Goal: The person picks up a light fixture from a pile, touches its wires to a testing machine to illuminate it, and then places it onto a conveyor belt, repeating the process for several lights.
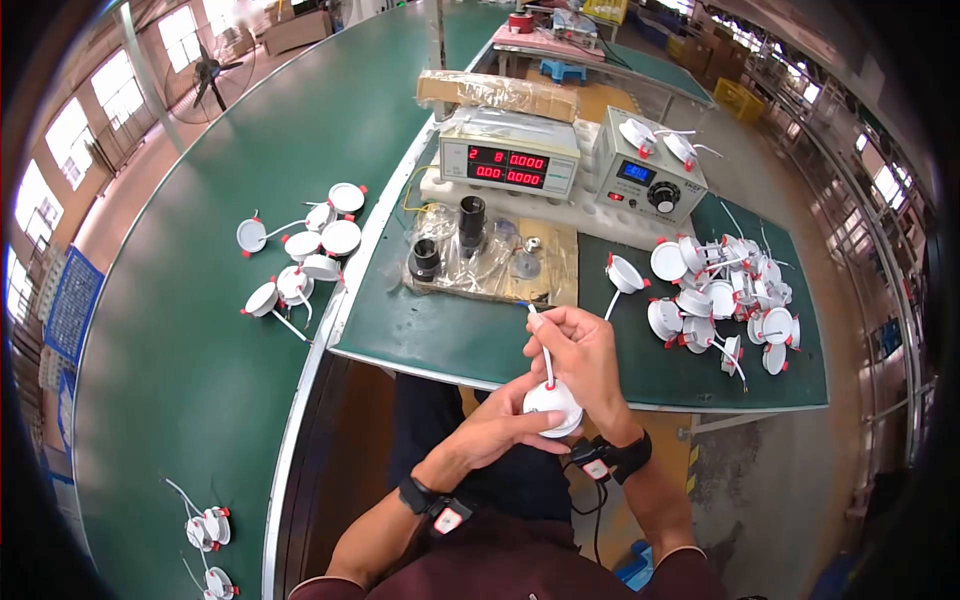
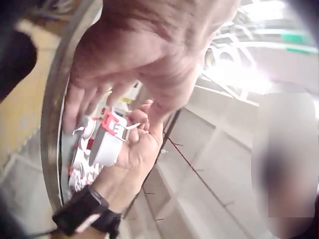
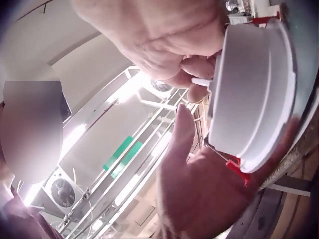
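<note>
My left hand (image 1: 490,428) grips a round white LED downlight (image 1: 553,408) over the front edge of the bench, thumb lying across it. The downlight's white cable (image 1: 547,362) stands up from a red fitting on its back. My right hand (image 1: 588,362) pinches that cable near its upper end, where a blue wire tip shows. In the right wrist view, the downlight's white rim (image 3: 281,99) and a red spring clip (image 3: 239,172) show above the left palm (image 3: 199,194). A test board (image 1: 480,255) with black cylindrical sockets (image 1: 471,222) lies just beyond the hands.
A power meter (image 1: 510,160) with red digits and a dial-fitted supply box (image 1: 650,170) stand behind the board. Many downlights are heaped (image 1: 720,290) on the right; one (image 1: 626,273) lies nearer. Several more (image 1: 300,250) sit on the green belt (image 1: 190,350) to the left.
</note>
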